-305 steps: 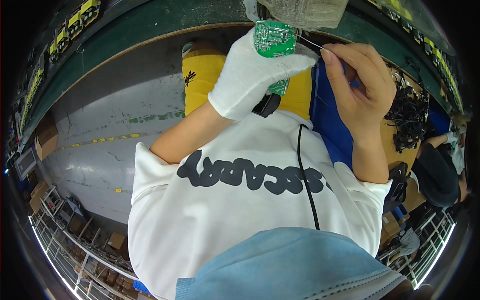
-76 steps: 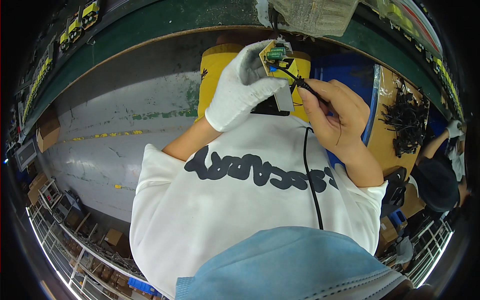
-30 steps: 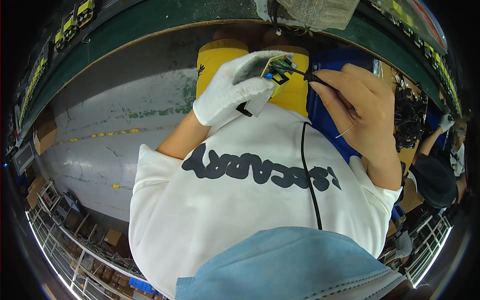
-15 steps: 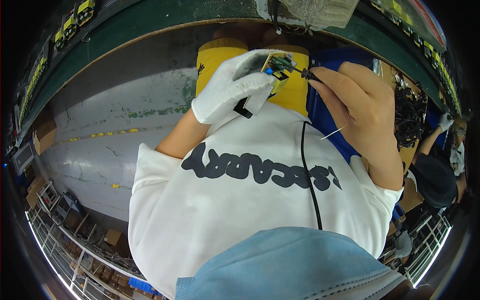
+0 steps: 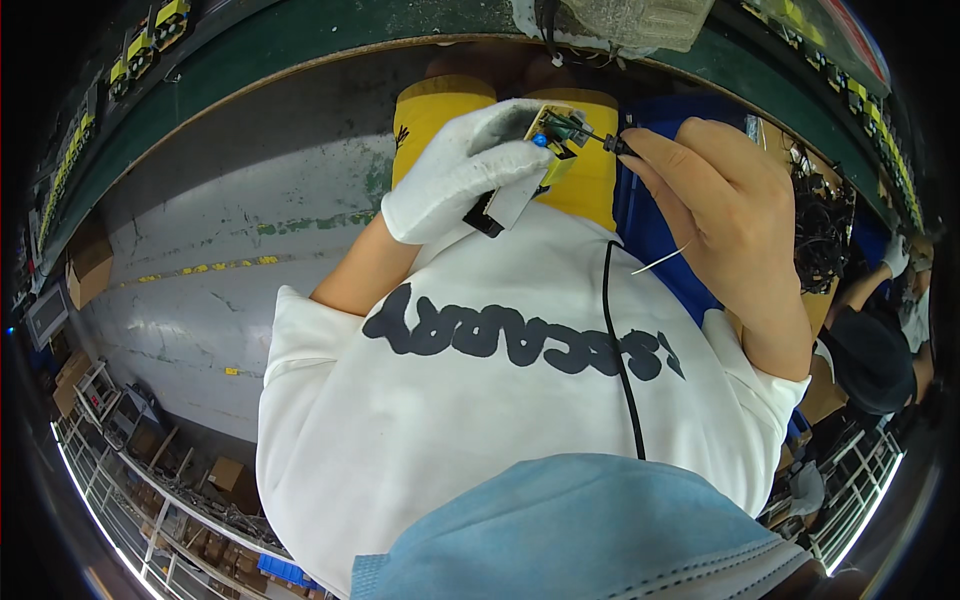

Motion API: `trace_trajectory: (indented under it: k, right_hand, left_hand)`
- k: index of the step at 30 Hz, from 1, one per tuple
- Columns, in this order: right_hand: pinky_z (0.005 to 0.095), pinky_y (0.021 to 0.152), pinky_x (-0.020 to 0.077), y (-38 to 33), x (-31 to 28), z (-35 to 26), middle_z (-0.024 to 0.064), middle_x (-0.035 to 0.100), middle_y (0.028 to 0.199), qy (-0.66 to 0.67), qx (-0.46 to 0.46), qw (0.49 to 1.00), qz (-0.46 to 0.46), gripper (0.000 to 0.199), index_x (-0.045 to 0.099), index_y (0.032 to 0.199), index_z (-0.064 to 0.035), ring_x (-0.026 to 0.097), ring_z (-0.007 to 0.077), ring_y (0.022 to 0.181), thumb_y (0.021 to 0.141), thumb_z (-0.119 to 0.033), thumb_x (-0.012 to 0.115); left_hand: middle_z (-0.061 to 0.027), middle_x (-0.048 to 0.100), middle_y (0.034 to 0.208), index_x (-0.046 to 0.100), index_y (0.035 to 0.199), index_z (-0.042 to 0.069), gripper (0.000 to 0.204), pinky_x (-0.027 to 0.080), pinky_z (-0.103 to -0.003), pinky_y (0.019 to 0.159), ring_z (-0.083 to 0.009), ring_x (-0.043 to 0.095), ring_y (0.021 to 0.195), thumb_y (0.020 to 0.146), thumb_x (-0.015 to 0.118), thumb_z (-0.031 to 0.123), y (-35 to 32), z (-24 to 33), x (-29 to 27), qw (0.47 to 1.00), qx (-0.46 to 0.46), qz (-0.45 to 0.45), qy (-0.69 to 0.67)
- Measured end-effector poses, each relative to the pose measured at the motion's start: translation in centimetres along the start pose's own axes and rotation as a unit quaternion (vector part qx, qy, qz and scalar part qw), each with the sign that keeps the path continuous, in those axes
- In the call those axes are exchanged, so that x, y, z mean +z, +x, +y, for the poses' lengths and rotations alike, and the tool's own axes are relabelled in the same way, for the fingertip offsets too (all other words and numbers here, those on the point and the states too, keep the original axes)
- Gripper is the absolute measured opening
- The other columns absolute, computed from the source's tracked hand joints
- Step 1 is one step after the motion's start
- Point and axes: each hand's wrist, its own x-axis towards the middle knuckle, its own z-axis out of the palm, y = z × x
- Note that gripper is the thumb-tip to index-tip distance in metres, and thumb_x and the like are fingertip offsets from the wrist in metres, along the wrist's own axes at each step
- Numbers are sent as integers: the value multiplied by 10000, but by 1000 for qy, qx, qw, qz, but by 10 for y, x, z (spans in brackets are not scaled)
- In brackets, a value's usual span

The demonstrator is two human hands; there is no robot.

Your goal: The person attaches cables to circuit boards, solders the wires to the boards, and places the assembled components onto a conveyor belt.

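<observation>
My left hand (image 5: 450, 185), in a white glove, is closed around a small circuit board (image 5: 552, 120) above my lap. The board carries a blue round component (image 5: 540, 140), a yellow block (image 5: 556, 172) and a flat grey metal plate (image 5: 515, 203). To its right, my bare right hand (image 5: 728, 205) pinches a black cable (image 5: 614, 146) at its ribbed strain relief. Thin dark wires run from there to the board; their ends are hard to make out. A thin white strip (image 5: 660, 262) sticks out below the right palm.
A green workbench (image 5: 330, 40) crosses the top, with a clear plastic-like block (image 5: 640, 22) on it. Boards with yellow parts (image 5: 130, 60) line its far left. At right are a blue bin (image 5: 655, 220), a bundle of black cables (image 5: 820, 230) and another person (image 5: 870, 350).
My right hand has shifted very slightly, and the white strip below it has moved a little left. Both hands keep their hold on the board and the cable.
</observation>
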Motion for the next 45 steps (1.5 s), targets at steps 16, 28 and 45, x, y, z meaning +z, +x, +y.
trace_trajectory:
  k: [16,28,45]
  right_hand:
    - [296,491,418,-3,22,2,83,541,672,179,157,971,24,121,660,864,-20,518,210,543,765,-47,724]
    - [270,483,409,0,15,-1,86,552,676,147,114,983,6,121,667,872,-8,536,186,562,777,-53,726]
    - [166,469,285,-16,72,6,23,626,707,710,362,604,19,106,584,964,-61,502,15,595,922,-145,632]
  left_hand:
    - [-88,570,1156,466,1291,3,527,478,-269,848,-143,565,966,842,666,196,-2,2,5,999,35,38,-7]
    - [-77,584,1106,468,1260,1,474,494,-267,826,-122,578,980,861,682,141,-1,3,5,997,63,51,-6]
    - [-101,589,889,409,1323,-45,861,451,-247,599,-144,549,704,704,750,447,9,-3,7,989,68,-56,-121]
